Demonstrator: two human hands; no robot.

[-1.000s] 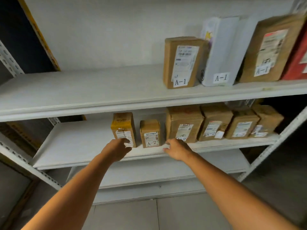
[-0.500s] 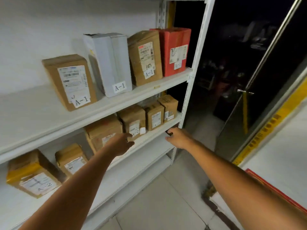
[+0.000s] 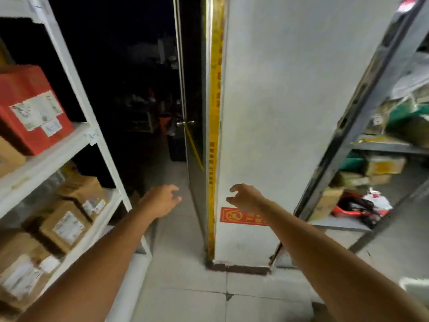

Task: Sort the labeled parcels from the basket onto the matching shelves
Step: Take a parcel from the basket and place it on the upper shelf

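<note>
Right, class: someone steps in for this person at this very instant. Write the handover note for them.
Left hand: open, holding nothing.
Right hand: open, holding nothing.
Parcels: red box on the white rack's upper shelf at left; brown boxes on the shelf below.
Done: those parcels stand shelved.
Left: the basket is out of view, so find it and fetch the next parcel. The grey rack at right holds mixed goods.

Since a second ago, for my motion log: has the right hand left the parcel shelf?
Yes. The right hand is off the white shelf unit, now to its right, open in front of the white pillar.
</note>
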